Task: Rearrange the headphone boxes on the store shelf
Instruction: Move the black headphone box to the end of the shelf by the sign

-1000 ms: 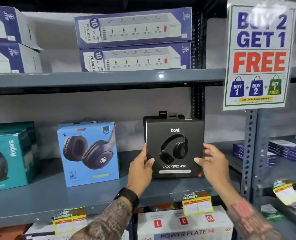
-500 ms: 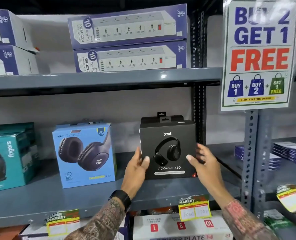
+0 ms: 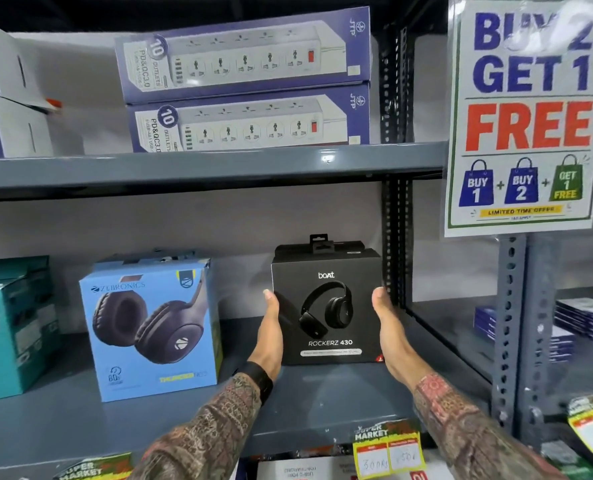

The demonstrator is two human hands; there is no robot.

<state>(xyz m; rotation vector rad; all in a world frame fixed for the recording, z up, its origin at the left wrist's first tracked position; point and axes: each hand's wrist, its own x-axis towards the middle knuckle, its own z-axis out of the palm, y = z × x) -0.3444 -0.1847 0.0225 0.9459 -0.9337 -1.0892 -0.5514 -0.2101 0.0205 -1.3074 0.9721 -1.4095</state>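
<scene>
A black headphone box (image 3: 326, 306) marked boAt Rockerz 430 stands upright on the grey middle shelf (image 3: 80, 420), near its right post. My left hand (image 3: 270, 330) is pressed flat against the box's left side and my right hand (image 3: 386, 327) against its right side, holding it between them. A second black box (image 3: 288, 249) shows just behind it. To the left stands a light blue headphone box (image 3: 151, 327), and a teal headphone box (image 3: 7, 327) sits at the far left edge.
Two purple power-strip boxes (image 3: 246, 81) are stacked on the upper shelf, with white and purple boxes (image 3: 0, 91) at its left. A "Buy 2 Get 1 Free" sign (image 3: 527, 112) hangs on the right upright (image 3: 511, 323). Price tags (image 3: 388, 452) line the shelf's front edge.
The black box has moved back and down onto the shelf, between my hands. My thumbs have left its front face, and both hands now lie flat along its sides.
</scene>
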